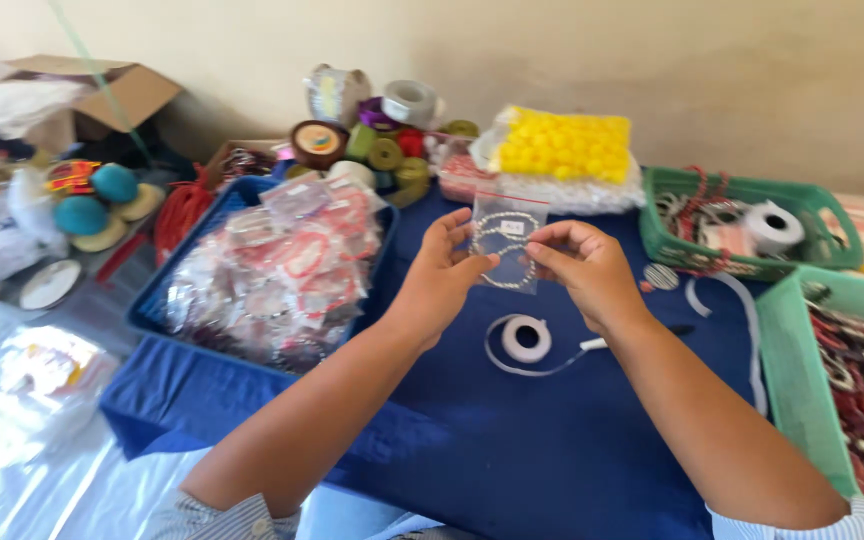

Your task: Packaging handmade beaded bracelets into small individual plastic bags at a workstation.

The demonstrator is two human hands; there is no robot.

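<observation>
Both hands hold up a small clear zip bag (505,238) with a red seal strip and a beaded bracelet inside, above a blue cloth (512,440). My left hand (444,272) pinches the bag's left edge. My right hand (580,268) pinches its right side near the bottom. Below the hands a roll of white ribbon (526,338) lies on the cloth with a loose tail curling around it.
A blue tray (157,300) heaped with bagged bracelets sits at left. Green baskets stand at right (797,340) and back right (752,265). A bag of yellow pom-poms (564,145), ribbon spools (387,150) and a cardboard box (122,90) line the wall.
</observation>
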